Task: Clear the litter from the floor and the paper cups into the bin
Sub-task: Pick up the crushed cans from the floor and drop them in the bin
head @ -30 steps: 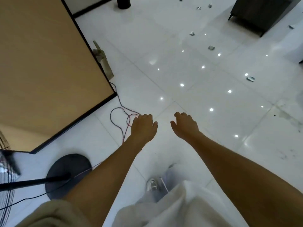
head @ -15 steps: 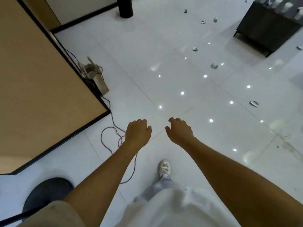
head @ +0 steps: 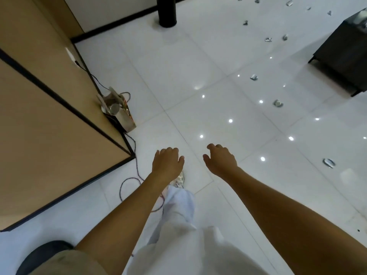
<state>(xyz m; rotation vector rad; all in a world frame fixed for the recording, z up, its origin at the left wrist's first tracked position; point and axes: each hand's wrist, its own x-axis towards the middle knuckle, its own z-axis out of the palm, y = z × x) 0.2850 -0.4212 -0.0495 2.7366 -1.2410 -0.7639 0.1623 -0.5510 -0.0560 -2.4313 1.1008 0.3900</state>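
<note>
1. Even, bright indoor light; ceiling spotlights mirrored as small white dots on the glossy floor tiles (head: 198,56).
2. Shadows soft and faint.
3. Wide-angle bending at the edges.
4. Slight overall softness; distant litter scraps (head: 278,103) blurry.

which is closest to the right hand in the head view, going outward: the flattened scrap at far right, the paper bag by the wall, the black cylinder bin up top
From the right hand:
1. Paper bag, ahead to the left, against the wall.
2. Flattened scrap, on the floor to the right; nearly as near as the bag, hard to separate.
3. Black cylinder bin, far ahead by the wall.

litter (head: 277,103) ahead-right on floor (head: 188,66), bag (head: 121,113) left
</note>
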